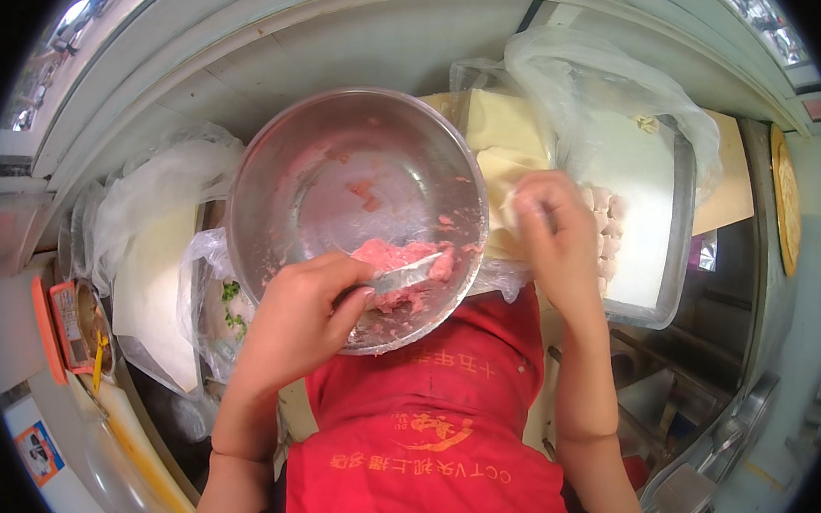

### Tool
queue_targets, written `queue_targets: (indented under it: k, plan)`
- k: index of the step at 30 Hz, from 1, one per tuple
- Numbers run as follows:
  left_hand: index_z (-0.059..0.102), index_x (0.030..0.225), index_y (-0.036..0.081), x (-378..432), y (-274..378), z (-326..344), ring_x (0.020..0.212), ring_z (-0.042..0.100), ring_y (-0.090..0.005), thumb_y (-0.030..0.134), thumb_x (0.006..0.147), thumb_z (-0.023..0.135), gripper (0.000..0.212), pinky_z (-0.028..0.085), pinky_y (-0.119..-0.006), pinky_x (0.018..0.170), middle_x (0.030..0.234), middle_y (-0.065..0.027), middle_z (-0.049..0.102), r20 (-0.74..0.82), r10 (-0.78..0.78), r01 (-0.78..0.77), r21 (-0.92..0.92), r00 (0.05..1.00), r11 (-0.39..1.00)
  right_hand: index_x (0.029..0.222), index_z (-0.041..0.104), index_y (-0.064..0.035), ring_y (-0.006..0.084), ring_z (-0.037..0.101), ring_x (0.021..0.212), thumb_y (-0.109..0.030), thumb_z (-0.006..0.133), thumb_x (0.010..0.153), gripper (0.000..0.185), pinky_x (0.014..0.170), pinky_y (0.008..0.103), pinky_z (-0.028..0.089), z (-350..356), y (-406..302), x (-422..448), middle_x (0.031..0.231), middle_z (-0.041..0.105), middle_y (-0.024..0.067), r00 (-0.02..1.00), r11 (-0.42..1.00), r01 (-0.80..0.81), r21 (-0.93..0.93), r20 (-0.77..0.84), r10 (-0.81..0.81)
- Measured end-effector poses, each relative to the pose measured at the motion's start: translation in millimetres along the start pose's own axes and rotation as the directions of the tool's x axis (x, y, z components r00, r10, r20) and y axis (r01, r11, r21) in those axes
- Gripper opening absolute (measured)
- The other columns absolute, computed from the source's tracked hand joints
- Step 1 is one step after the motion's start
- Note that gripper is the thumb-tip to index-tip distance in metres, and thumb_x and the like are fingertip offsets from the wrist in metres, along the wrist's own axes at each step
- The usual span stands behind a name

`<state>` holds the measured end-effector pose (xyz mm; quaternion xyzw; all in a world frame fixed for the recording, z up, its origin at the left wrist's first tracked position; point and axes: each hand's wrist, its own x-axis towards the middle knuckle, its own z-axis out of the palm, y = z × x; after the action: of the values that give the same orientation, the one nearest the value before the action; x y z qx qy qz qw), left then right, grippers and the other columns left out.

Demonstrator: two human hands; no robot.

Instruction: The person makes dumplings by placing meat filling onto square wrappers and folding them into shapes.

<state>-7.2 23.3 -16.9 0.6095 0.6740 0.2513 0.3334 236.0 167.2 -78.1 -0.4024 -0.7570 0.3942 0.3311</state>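
My left hand (312,303) grips a flat metal spatula or blade (406,274) over a large steel bowl (363,105), with some pink minced meat (445,264) at its tip. More minced meat (382,253) lies low on the bowl's near side, and smears mark the wall. To the right of the bowl, my right hand (554,219) is slightly blurred and pinches a pale dough wrapper (509,210), partly folded in its fingers. Under and beyond this hand are stacked yellowish dough wrappers (507,125). Rows of filled dumplings (609,233) lie just right of it, partly covered by the wrist.
The dumplings sit in a metal tray (676,273) with a white liner, partly under clear plastic (605,71). At left are another plastic-draped tray (158,297) and a bagged container with chopped greens (232,309). Metal utensils (731,431) stand at lower right. A red apron (428,427) is below.
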Motion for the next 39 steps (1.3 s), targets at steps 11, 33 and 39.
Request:
queue_targets:
  k: [11,33,39]
  plan:
    - [0.071,0.109,0.000,-2.4,2.4,4.2,0.084,0.066,-0.0107,-0.007,0.090,0.066,0.021,0.051,-0.024,0.071,0.095,-0.0081,0.071,-0.215,-0.081,-0.035,-0.486,0.973,0.873,0.141,0.050,0.0004,0.0321,0.053,0.134,-0.029,0.041,0.109,0.044,0.115,0.0500,0.041,-9.9,-3.6,-15.2,0.144,0.056,0.0173,0.952,-0.502,-0.058,0.863,0.199,0.232]
    - [0.069,0.099,0.003,1.5,2.0,12.9,0.067,0.064,-0.0305,0.000,0.085,0.069,0.014,0.051,-0.036,0.059,0.083,-0.0117,0.064,-0.261,0.149,-0.048,0.356,0.954,0.933,0.152,0.037,-0.0016,0.0294,0.046,0.139,-0.031,0.038,0.110,0.051,0.120,0.0452,0.033,5.7,-43.8,-65.9,0.150,0.048,0.0153,0.878,-0.270,0.010,0.963,0.121,0.464]
    - [0.069,0.096,0.004,-4.4,4.4,19.2,0.071,0.065,-0.0352,0.003,0.086,0.067,0.010,0.052,-0.040,0.063,0.086,-0.0134,0.065,-0.078,0.034,-0.003,0.367,0.996,0.930,0.150,0.038,0.0007,0.0297,0.043,0.142,-0.026,0.040,0.110,0.048,0.121,0.0465,0.033,20.3,-51.1,-90.5,0.152,0.046,0.0152,0.752,-0.199,-0.206,0.958,0.285,0.595]
